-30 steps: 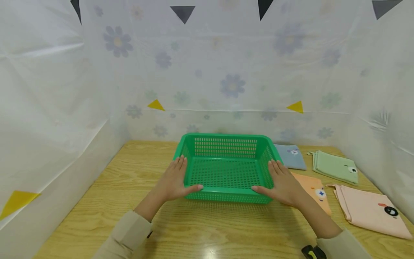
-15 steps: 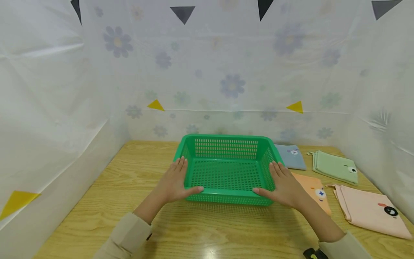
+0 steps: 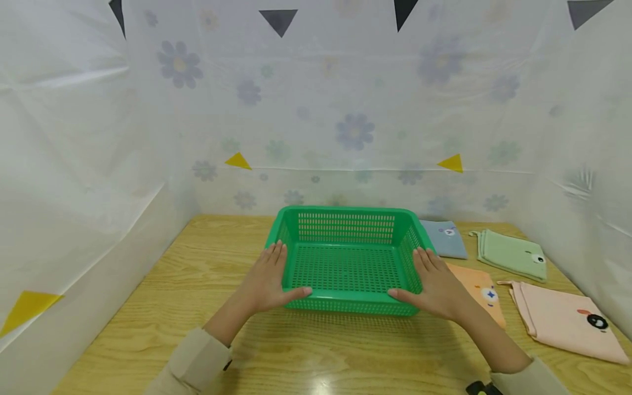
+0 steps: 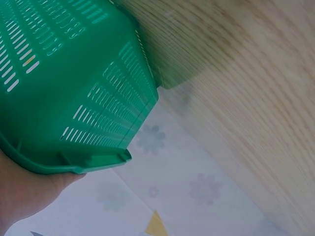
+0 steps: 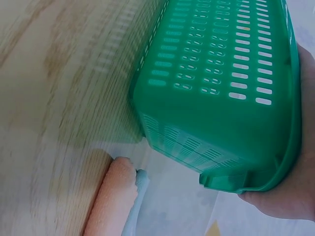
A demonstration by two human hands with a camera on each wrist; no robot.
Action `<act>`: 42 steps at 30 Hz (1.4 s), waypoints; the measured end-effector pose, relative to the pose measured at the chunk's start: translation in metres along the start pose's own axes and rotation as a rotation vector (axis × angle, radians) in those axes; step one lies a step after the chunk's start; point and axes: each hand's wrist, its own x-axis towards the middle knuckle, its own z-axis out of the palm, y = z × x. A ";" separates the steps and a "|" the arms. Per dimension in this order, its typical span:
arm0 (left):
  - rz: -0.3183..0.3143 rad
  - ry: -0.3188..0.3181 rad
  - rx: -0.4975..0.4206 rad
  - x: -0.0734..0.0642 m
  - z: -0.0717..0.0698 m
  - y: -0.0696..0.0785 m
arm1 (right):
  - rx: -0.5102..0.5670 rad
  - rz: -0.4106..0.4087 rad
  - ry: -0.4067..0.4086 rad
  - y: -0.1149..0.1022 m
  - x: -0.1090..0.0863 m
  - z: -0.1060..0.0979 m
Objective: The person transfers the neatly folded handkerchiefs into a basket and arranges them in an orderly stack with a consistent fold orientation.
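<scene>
A green plastic basket (image 3: pixel 348 295) with slotted walls stands on the wooden table, nothing inside it. On its near left corner rests my left hand (image 3: pixel 264 280), fingers straight along the side rim and thumb on the front rim. My right hand (image 3: pixel 436 285) lies the same way at the near right corner. In the left wrist view, part of the left hand (image 4: pixel 29 191) shows at the rim of the basket (image 4: pixel 54 103). The right wrist view has the right hand (image 5: pixel 295 196) against the rim of the basket (image 5: pixel 197 113).
Right of the basket lie folded cloths: blue (image 3: pixel 446 241), green (image 3: pixel 513 257), orange (image 3: pixel 486 296), partly behind the right hand, and pink (image 3: pixel 563 321). White flower-print sheeting (image 3: pixel 306 137) encloses the table (image 3: pixel 316 351) at back and sides.
The basket has slid slightly toward me and a little to the right, both hands moving along with it. The cloths have stayed where they were.
</scene>
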 end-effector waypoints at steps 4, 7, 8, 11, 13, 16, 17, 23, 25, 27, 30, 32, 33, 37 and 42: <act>0.002 0.005 -0.001 -0.002 -0.001 0.002 | 0.006 -0.005 -0.002 0.000 -0.001 0.000; 0.001 0.006 0.004 -0.003 0.000 0.002 | 0.008 -0.007 -0.002 0.000 -0.002 0.000; 0.000 0.005 0.004 -0.003 0.000 0.002 | 0.007 -0.008 -0.002 0.000 -0.002 0.000; 0.002 0.010 -0.002 -0.004 0.001 0.003 | 0.009 -0.007 -0.003 0.000 -0.004 0.000; 0.001 0.010 -0.002 -0.004 0.001 0.003 | 0.011 -0.005 -0.004 0.000 -0.005 -0.001; 0.002 0.013 -0.002 -0.005 0.001 0.004 | 0.012 -0.005 -0.004 -0.001 -0.006 -0.001; 0.001 0.013 -0.002 -0.005 0.001 0.004 | 0.012 -0.005 -0.003 0.000 -0.006 -0.001; -0.003 0.005 0.001 -0.007 -0.001 0.007 | 0.012 -0.008 0.004 0.000 -0.008 -0.001; -0.005 0.002 0.005 -0.008 0.000 0.007 | 0.008 -0.008 0.006 0.001 -0.009 -0.001; -0.007 0.000 0.006 -0.009 0.000 0.008 | 0.005 -0.009 0.009 0.001 -0.010 0.000; -0.009 0.000 0.005 -0.010 0.000 0.008 | -0.002 -0.009 0.010 0.001 -0.011 0.000; -0.008 0.000 0.001 -0.011 0.000 0.009 | -0.006 -0.010 0.011 0.001 -0.012 0.000; -0.008 0.001 0.000 -0.011 0.001 0.009 | -0.007 -0.008 0.010 0.001 -0.012 0.000; -0.007 0.002 -0.005 -0.012 0.001 0.010 | -0.013 -0.011 0.013 0.000 -0.014 0.000; -0.006 0.003 -0.006 -0.014 0.002 0.011 | -0.014 -0.012 0.015 -0.001 -0.016 -0.001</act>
